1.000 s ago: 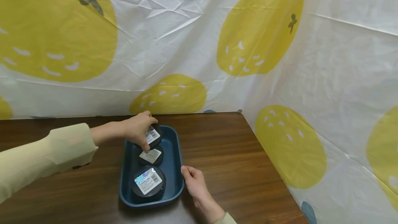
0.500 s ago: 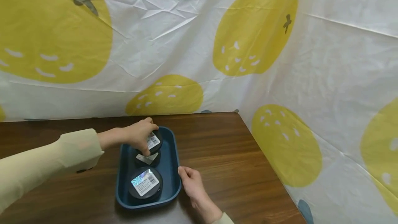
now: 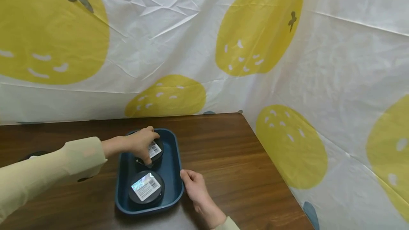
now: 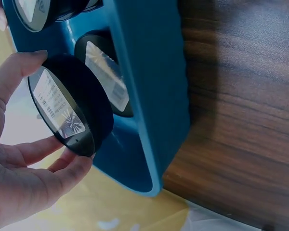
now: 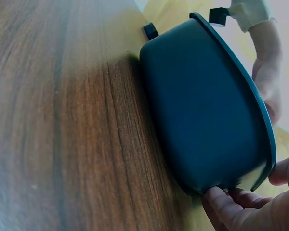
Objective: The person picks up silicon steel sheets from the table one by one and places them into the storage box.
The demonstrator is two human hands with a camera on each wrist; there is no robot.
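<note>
My left hand (image 3: 140,145) grips a flat, round black container (image 3: 156,151) with a white label, thumb on one side of its edge and fingertips on the other. In the left wrist view this container (image 4: 77,106) is tilted over a second black container (image 4: 106,72), which lies in a blue tray (image 4: 147,96). The head view has that second one nearly hidden under the hand. A third labelled container (image 3: 146,188) sits in the tray's near end. My right hand (image 3: 198,191) holds the tray's right side, thumb at the rim and fingers low against the wall (image 5: 207,106).
The tray stands on a dark wooden table (image 3: 220,152). Partly behind the left sleeve (image 3: 76,157) is another dark object (image 3: 38,153) at the far left. A white curtain (image 3: 179,52) with yellow fruit prints hangs along the table's back and right edges.
My left hand has brought the gripped container nearer to me, covering the second one in the head view. A dark object now shows behind the left sleeve. The right hand keeps its hold.
</note>
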